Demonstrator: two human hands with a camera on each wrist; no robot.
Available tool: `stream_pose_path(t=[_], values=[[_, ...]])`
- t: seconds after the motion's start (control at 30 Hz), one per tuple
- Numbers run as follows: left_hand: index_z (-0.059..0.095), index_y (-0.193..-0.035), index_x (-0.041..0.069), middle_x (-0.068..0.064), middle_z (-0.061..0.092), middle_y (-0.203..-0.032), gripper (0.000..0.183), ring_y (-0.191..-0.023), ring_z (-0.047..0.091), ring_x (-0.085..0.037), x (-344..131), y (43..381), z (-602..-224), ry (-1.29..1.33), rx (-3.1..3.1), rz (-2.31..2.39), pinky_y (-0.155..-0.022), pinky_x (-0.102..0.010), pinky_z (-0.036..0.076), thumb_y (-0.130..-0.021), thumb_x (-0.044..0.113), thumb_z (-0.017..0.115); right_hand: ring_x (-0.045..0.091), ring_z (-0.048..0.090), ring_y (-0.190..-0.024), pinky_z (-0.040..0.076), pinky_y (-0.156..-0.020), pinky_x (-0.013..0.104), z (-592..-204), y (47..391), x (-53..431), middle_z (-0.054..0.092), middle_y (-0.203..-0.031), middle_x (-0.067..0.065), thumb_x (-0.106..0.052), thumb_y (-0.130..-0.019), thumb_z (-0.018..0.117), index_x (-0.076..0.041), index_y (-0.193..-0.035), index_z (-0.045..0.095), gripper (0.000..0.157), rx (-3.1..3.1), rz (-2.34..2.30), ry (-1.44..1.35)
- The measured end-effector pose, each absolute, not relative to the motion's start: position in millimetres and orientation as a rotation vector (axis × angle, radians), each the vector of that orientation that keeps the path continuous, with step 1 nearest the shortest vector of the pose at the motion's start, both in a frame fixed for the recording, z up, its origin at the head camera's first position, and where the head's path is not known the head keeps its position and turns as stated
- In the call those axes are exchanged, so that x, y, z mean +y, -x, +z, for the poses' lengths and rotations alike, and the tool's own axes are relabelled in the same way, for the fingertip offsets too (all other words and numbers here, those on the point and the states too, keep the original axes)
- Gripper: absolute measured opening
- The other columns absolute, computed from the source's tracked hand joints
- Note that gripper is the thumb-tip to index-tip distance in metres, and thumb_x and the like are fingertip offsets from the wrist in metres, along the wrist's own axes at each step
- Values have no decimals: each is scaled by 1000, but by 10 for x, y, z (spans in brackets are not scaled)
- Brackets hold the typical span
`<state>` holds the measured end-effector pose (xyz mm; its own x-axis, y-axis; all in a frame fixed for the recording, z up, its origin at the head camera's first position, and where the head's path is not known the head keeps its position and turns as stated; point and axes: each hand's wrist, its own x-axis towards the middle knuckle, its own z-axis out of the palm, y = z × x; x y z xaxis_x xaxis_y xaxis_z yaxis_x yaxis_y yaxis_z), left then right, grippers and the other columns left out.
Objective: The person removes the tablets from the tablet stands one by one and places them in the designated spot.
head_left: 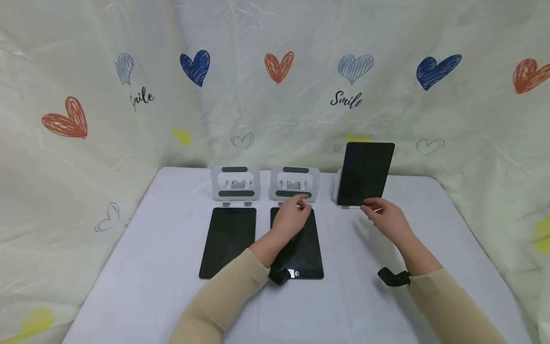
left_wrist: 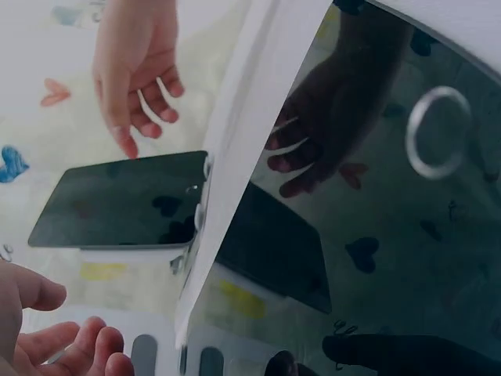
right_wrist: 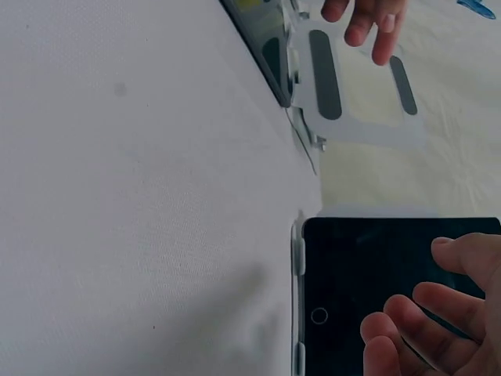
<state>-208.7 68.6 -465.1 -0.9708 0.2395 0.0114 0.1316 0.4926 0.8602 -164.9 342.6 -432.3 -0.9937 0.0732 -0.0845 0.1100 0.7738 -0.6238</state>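
A black tablet (head_left: 365, 174) stands propped upright on the right-hand white stand (head_left: 337, 186), which it mostly hides. My right hand (head_left: 387, 220) is beside its lower right corner, fingers loosely bent and holding nothing; whether a fingertip touches the edge I cannot tell. In the right wrist view the same hand (right_wrist: 446, 313) hovers before the screen with its fingers spread. Over a second tablet (head_left: 302, 253), lying flat, my left hand (head_left: 292, 217) reaches toward the middle stand (head_left: 315, 184). Its fingers are relaxed with nothing in them, as the left wrist view shows the hand (left_wrist: 63, 337).
Another black tablet (head_left: 229, 241) lies flat at the left, in front of the left white stand (head_left: 215, 184). The stands line the back of the white table (head_left: 142, 277). Behind them hangs a curtain (head_left: 240, 105) printed with hearts.
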Motion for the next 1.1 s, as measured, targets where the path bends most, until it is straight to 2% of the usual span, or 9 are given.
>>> stream_pose_path(t=[0.17, 0.4, 0.77, 1.1], values=[[59, -138, 20, 7, 66, -108, 39, -87, 61, -9, 812, 2122, -4637, -338, 2638, 1496, -72, -30, 50, -100, 29, 57, 33, 62, -99, 51, -71, 32, -4299, 1683, 3507, 60, -118, 19, -39, -102, 53, -1, -136, 54, 52, 2963, -1060, -173], [57, -139, 21, 7, 65, -107, 40, -80, 60, -8, 1009, 2195, -4608, -340, 2624, 1535, -70, -30, 50, -100, 32, 56, 33, 61, -101, 51, -71, 31, -4321, 1785, 3595, 59, -120, 20, -42, -102, 52, -2, -137, 53, 53, 2996, -1122, -230], [51, -144, 20, 6, 62, -109, 47, -77, 58, -8, 1387, 2349, -4503, -350, 2626, 1583, -71, -29, 51, -100, 34, 58, 30, 59, -98, 46, -64, 16, -4297, 1919, 3740, 57, -121, 20, -44, -101, 51, -5, -142, 50, 56, 3036, -1295, -450], [44, -150, 20, 5, 62, -111, 53, -74, 57, -11, 1704, 2410, -4334, -362, 2620, 1595, -66, -29, 49, -99, 29, 59, 31, 55, -102, 43, -70, 32, -4352, 2071, 3855, 57, -110, 18, -39, -100, 55, -3, -144, 46, 58, 3133, -1283, -456]])
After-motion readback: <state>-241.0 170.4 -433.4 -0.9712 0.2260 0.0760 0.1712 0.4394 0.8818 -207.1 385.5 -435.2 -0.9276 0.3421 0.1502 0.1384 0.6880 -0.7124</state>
